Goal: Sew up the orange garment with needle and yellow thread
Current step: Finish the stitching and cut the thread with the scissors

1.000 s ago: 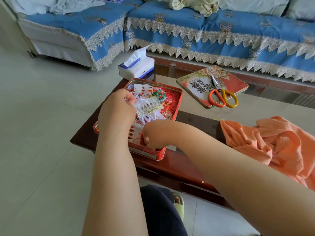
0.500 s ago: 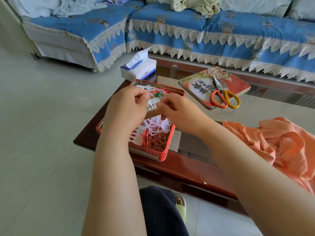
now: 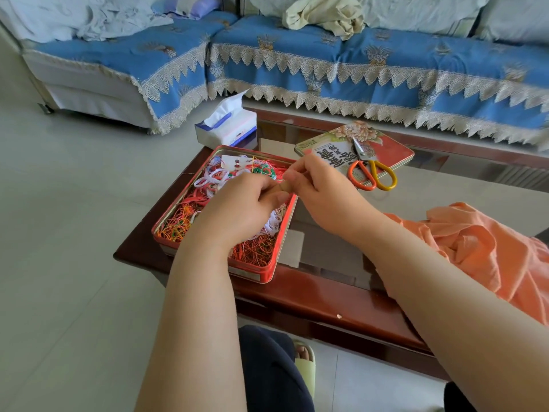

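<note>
- Hands: your left hand and right hand are pinching a small tan thing together over the red tin, mid-frame.
- Orange garment is lying on the table, right of frame.

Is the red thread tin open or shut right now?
Open. The red tin has no lid on; tangled threads show inside. Its lid lies apart on the table, scissors resting on it.
</note>
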